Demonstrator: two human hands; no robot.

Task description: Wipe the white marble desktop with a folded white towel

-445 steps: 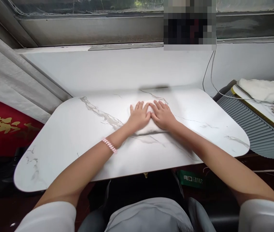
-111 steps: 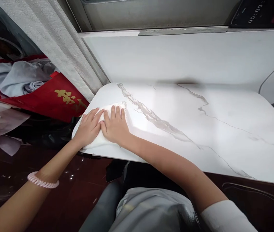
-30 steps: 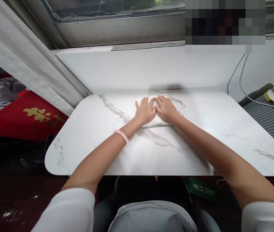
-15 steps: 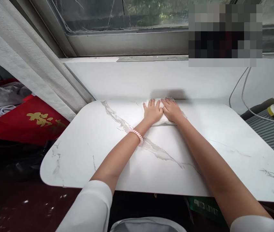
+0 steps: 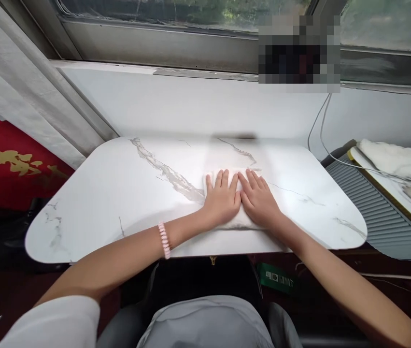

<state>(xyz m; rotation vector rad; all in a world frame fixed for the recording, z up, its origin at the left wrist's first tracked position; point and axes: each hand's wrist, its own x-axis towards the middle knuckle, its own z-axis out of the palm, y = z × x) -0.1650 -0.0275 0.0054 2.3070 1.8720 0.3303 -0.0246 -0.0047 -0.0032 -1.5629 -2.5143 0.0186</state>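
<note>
A folded white cloth (image 5: 239,220) lies flat on the white marble-patterned table (image 5: 92,203), near its front edge. My left hand (image 5: 222,198) presses on the cloth's left part with its fingers spread and pointing away from me. My right hand (image 5: 259,198) rests flat on the right part, fingers stretched out. The two hands touch or nearly touch at the thumbs. Much of the cloth is hidden under them. A pink coiled band (image 5: 163,240) circles my left wrist.
A white wall (image 5: 176,106) and a window frame (image 5: 162,46) stand behind the table. To the left hang a pale curtain (image 5: 27,82) and a red bag with gold writing (image 5: 13,164). On the right are cables (image 5: 321,118), a grey ribbed surface (image 5: 357,198) and another white cloth (image 5: 397,157).
Both hands have drawn the cloth from the table's back edge toward me, near the front edge. The camera view has shifted, showing more of the right side.
</note>
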